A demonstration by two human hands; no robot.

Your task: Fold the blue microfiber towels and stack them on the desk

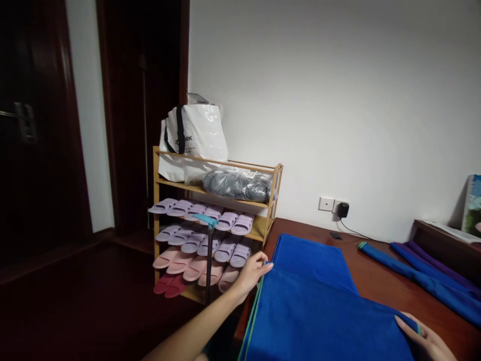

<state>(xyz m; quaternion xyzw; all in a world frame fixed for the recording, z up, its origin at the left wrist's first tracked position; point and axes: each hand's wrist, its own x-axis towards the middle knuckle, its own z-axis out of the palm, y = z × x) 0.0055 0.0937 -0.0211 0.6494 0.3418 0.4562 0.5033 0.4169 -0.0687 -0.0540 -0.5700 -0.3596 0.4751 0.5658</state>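
A large blue towel point(323, 316) with green stitched edges lies spread over the near part of the reddish-brown table point(376, 273). My left hand point(255, 273) pinches its far left corner between thumb and fingers. At the lower right, my right hand point(424, 338) grips the opposite corner, with some fingers hidden beneath the fabric. Under and behind this towel, a folded stack of blue cloth point(311, 255) shows flat on the table. The towel's near part runs out of view at the bottom.
Rolled or folded blue cloth point(413, 276) and purple cloth point(432, 260) lie at the table's right. A charger point(342, 210) is plugged into the wall. Left of the table stands a wooden rack point(276, 200) with slippers point(225, 248), a white bag point(203, 130) and a blue-topped pole point(209, 260).
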